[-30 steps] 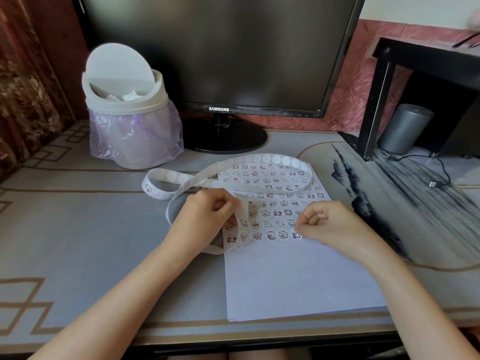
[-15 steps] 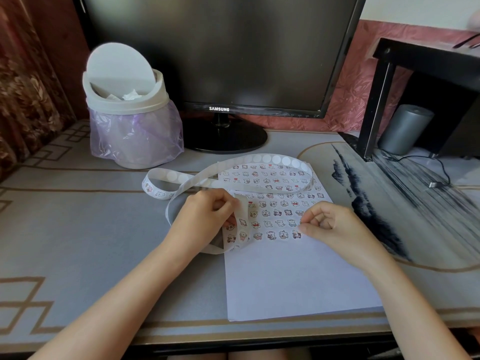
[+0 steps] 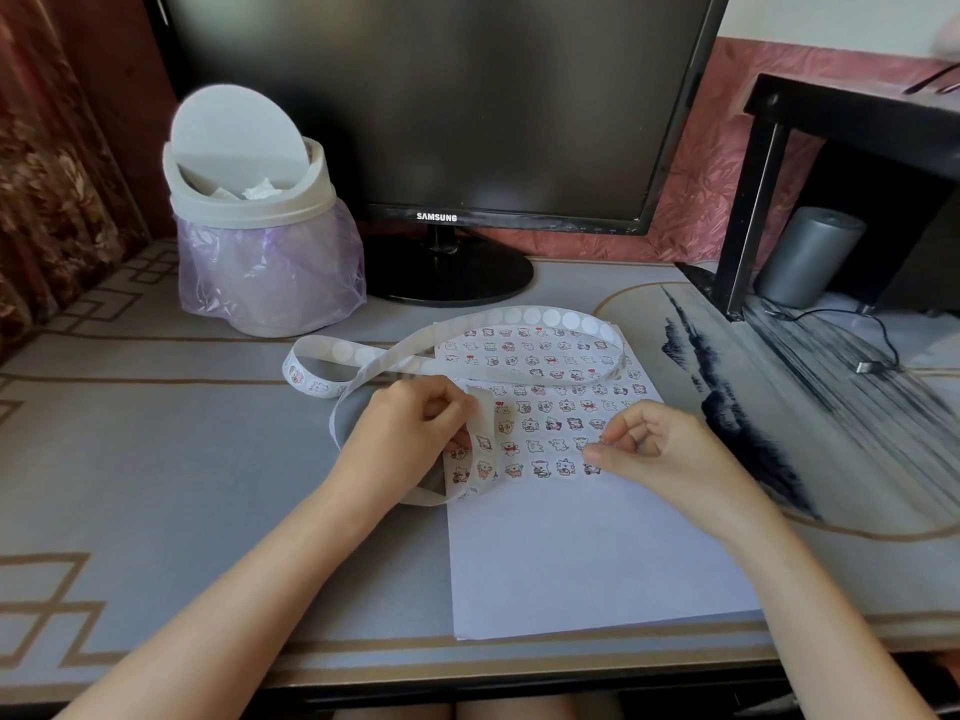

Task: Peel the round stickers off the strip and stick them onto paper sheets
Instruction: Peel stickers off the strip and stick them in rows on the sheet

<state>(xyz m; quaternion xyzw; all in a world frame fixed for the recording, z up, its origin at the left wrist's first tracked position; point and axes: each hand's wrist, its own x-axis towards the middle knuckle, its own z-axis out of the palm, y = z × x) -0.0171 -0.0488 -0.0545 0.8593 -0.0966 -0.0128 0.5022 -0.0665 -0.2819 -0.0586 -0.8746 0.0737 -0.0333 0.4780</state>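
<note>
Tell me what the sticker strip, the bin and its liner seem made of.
Sticker strip: thin white paper backing, probably; it bends in loose loops. Bin: matte off-white moulded plastic, judging by its smooth rim. Liner: thin translucent purple plastic film, crinkled and glossy.

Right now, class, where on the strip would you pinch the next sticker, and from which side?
Probably its upper rim, from the right. The left hand bends the strip over just above the sticker, so that edge should lift first; the right hand is on that side.
</note>
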